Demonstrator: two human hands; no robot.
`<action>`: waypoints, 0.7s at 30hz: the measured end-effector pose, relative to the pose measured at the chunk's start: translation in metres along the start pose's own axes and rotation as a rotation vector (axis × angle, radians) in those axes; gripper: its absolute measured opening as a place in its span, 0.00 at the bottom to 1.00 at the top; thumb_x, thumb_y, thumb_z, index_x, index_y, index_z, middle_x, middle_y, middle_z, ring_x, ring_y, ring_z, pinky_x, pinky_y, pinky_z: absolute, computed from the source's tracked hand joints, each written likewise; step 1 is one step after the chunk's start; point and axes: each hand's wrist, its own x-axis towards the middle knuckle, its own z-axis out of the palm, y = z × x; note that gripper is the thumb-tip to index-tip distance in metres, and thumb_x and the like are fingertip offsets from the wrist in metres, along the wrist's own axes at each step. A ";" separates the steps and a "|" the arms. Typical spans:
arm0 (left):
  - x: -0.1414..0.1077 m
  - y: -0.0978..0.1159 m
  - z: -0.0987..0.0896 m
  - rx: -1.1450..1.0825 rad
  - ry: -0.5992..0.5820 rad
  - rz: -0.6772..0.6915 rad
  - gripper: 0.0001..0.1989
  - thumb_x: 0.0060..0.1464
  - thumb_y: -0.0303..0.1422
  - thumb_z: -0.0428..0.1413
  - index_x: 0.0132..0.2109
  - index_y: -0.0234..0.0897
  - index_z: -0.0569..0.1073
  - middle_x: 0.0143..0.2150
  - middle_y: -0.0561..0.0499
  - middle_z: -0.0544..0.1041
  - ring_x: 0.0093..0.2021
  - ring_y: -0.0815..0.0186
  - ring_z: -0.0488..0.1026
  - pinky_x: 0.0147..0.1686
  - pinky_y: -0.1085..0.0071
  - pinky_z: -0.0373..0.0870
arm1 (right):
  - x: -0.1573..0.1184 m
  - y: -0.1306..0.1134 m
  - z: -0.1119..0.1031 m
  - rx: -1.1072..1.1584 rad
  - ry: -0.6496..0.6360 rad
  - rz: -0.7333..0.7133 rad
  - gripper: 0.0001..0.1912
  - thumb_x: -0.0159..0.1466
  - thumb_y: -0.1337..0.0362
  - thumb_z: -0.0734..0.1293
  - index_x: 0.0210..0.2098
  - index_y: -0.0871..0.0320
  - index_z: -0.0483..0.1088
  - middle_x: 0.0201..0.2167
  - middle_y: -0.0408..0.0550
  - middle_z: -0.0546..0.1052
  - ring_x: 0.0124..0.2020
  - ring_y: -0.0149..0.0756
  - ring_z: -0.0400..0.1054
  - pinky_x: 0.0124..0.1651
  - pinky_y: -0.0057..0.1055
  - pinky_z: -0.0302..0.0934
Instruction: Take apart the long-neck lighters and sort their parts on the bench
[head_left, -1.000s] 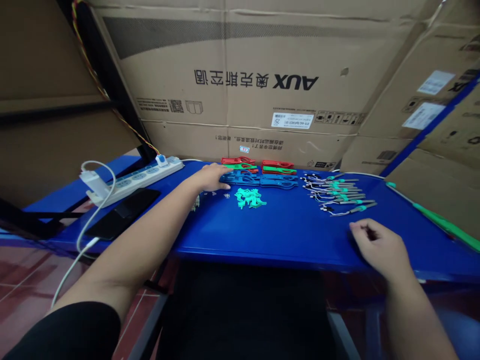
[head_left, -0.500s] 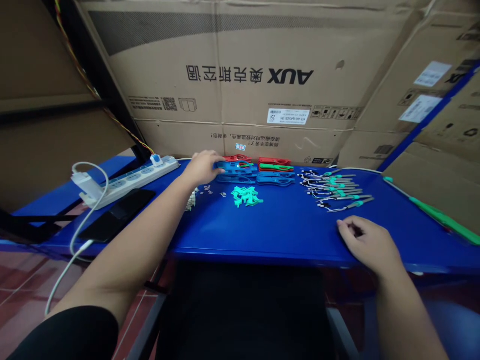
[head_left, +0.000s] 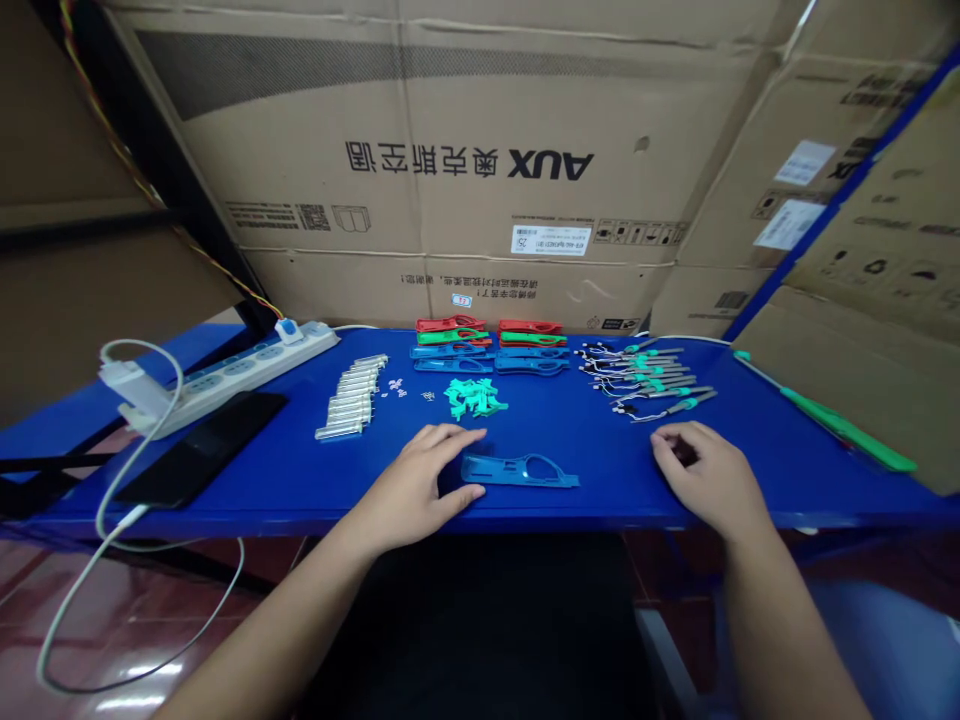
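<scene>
A blue plastic shell (head_left: 517,470), long and flat with an oval opening toward its right part, lies on the blue table near the front edge. My left hand (head_left: 420,485) is at its left end, thumb and index finger apart on either side of it. My right hand (head_left: 709,475) rests on the table to the right, fingers curled loosely, and nothing shows in it. Beyond my left hand is a small heap of mint-green plastic parts (head_left: 476,397). Two stacks of red, green and blue shells (head_left: 454,352) lie at the back.
Several silvery cylinders (head_left: 352,395) form a row at left, with tiny loose parts (head_left: 397,388) beside them. Wired grey-and-green parts (head_left: 660,380) lie at right. A power strip (head_left: 232,375), a black phone (head_left: 206,445) and a green tool (head_left: 847,430) flank these. Cardboard (head_left: 465,200) walls the back.
My left hand has come from the left stack to the table's front, and a blue shell now lies there, with the fingers spread. The right hand stays curled; the view has shifted slightly.
</scene>
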 end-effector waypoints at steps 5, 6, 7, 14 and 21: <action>-0.001 0.003 -0.002 0.037 -0.004 0.052 0.28 0.64 0.42 0.55 0.68 0.48 0.62 0.62 0.47 0.70 0.61 0.54 0.65 0.61 0.51 0.64 | 0.028 0.046 -0.015 -0.265 0.030 -0.040 0.17 0.64 0.63 0.60 0.45 0.59 0.77 0.43 0.59 0.79 0.39 0.48 0.73 0.43 0.43 0.67; -0.002 0.004 -0.001 0.046 -0.002 0.070 0.25 0.65 0.41 0.54 0.67 0.49 0.63 0.61 0.48 0.72 0.59 0.55 0.66 0.60 0.51 0.65 | 0.037 0.057 -0.019 -0.353 -0.022 -0.092 0.19 0.63 0.65 0.60 0.48 0.61 0.77 0.45 0.62 0.78 0.42 0.51 0.72 0.45 0.46 0.66; -0.001 0.004 0.000 0.051 0.000 0.084 0.23 0.66 0.40 0.53 0.66 0.50 0.64 0.59 0.48 0.73 0.58 0.56 0.67 0.59 0.52 0.66 | 0.047 0.066 -0.023 -0.377 -0.055 -0.113 0.20 0.62 0.66 0.60 0.49 0.61 0.77 0.46 0.62 0.77 0.44 0.52 0.72 0.48 0.47 0.66; -0.001 0.004 0.001 0.022 0.027 0.110 0.22 0.66 0.36 0.54 0.65 0.49 0.66 0.57 0.46 0.74 0.56 0.56 0.69 0.57 0.52 0.67 | 0.083 0.092 -0.030 -0.430 -0.374 -0.290 0.18 0.62 0.59 0.61 0.43 0.55 0.80 0.46 0.58 0.78 0.46 0.53 0.71 0.48 0.50 0.66; -0.001 0.003 0.003 0.039 0.035 0.119 0.20 0.65 0.36 0.54 0.63 0.47 0.68 0.55 0.46 0.75 0.55 0.55 0.69 0.56 0.51 0.68 | 0.042 0.081 -0.046 -0.103 -0.435 -0.289 0.17 0.65 0.51 0.62 0.40 0.54 0.77 0.43 0.54 0.79 0.46 0.49 0.73 0.52 0.48 0.67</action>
